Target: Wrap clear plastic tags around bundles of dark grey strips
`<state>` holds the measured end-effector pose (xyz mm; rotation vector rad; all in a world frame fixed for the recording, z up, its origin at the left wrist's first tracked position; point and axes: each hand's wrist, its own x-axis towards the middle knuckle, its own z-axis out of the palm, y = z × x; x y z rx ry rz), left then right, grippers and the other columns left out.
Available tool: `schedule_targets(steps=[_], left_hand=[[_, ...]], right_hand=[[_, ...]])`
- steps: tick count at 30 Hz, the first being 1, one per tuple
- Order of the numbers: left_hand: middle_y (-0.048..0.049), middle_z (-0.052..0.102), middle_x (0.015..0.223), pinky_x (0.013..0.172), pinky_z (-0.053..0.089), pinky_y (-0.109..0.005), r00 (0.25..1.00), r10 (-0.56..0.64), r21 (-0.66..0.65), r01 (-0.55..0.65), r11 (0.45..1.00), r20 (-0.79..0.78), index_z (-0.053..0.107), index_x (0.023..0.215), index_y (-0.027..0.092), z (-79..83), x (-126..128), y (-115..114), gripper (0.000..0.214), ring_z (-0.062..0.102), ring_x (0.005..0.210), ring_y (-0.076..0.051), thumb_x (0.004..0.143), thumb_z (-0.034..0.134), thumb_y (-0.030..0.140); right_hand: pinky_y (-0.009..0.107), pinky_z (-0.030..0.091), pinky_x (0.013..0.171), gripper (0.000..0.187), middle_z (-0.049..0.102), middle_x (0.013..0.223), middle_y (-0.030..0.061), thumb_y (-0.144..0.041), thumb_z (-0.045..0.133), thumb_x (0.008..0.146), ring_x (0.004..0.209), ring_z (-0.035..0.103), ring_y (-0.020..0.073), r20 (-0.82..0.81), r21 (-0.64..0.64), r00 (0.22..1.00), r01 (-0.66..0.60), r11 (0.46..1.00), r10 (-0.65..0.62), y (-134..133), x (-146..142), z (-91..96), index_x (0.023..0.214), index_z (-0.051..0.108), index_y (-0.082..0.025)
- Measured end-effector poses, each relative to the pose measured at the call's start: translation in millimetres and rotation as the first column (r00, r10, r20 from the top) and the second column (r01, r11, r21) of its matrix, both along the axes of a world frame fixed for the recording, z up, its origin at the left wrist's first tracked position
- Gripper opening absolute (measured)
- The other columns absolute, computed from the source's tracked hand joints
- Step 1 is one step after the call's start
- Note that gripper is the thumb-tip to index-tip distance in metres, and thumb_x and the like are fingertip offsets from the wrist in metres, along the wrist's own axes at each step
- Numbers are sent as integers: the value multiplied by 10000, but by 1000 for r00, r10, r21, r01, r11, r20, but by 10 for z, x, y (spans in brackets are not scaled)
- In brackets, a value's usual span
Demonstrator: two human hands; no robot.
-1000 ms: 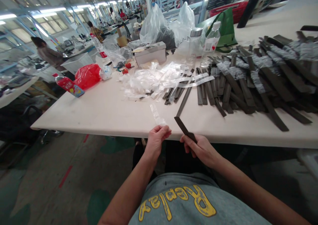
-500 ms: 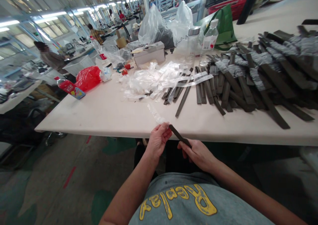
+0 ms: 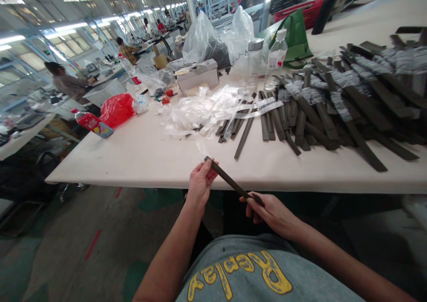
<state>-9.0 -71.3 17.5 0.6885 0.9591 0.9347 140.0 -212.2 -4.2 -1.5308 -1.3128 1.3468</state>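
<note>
A dark fabric strip [image 3: 230,181] stretches between my hands at the table's front edge. My left hand [image 3: 201,178] pinches its far end between thumb and fingers. Around the strip's near end my right hand [image 3: 262,207] is closed, with a short dark tip showing above the thumb. A piece of clear plastic film [image 3: 200,148] lies on the table just beyond my left fingertips; whether the hand touches it I cannot tell. Past that sits a heap of white plastic strips [image 3: 207,108]. Several loose dark strips [image 3: 244,138] lie beside the heap.
Tied bundles of dark strips [image 3: 333,102] cover the table's right side. Further back stand a glass jar [image 3: 255,59], a plastic bottle [image 3: 277,53], a cardboard box [image 3: 198,76] and a green bag [image 3: 296,42]. At left are a red bag [image 3: 117,110] and a red bottle [image 3: 90,122].
My left hand has moved left and slightly up with the strip's far end. More of the strip now shows between my hands. My right hand has shifted slightly down and right.
</note>
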Motion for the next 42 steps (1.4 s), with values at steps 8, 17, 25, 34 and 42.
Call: schedule_targets(steps=[8, 17, 25, 34, 42], left_hand=[[-75, 715, 817, 720, 467, -253, 898, -437, 58, 440, 896, -56, 728, 878, 110, -165, 123, -460, 305, 618, 713, -140, 718, 745, 369], [-52, 689, 750, 623, 464, -241, 975, -217, 78, 213, 974, 39, 716, 861, 116, -97, 125, -416, 304, 571, 577, -106, 709, 754, 378], [-58, 718, 906, 751, 482, -242, 992, 51, 112, -64, 992, 112, 716, 904, 148, 42, 20, -156, 316, 641, 765, -134, 673, 786, 353], [-69, 719, 901, 664, 475, -218, 995, -61, 96, 53, 994, 84, 710, 938, 136, -58, 26, -321, 305, 616, 691, -108, 714, 760, 338], [-78, 726, 825, 681, 499, -236, 994, -4, 13, 3, 1000, 109, 716, 833, 131, -41, 43, -184, 300, 635, 714, -129, 640, 811, 340]], right_hand=[[224, 443, 483, 456, 603, 597, 2, -553, 338, 940, 482, 572, 126, 12, 55, 997, 74, 996, -75, 25, 33, 27, 848, 563, -167], [232, 458, 484, 466, 591, 598, -1, -576, 313, 938, 475, 566, 129, -10, 118, 998, 70, 991, -69, 180, -86, 30, 868, 537, -173], [238, 460, 507, 435, 614, 622, 10, -531, 304, 954, 498, 585, 137, 69, 92, 997, -29, 995, 22, 148, -131, 6, 861, 543, -180], [240, 459, 509, 394, 614, 621, 3, -492, 304, 960, 494, 583, 137, 114, 151, 993, -7, 989, -10, 212, -118, -69, 853, 533, -190], [238, 453, 510, 383, 618, 628, 0, -476, 304, 971, 499, 589, 137, 115, 142, 993, -6, 990, -10, 262, -146, -91, 866, 536, -189]])
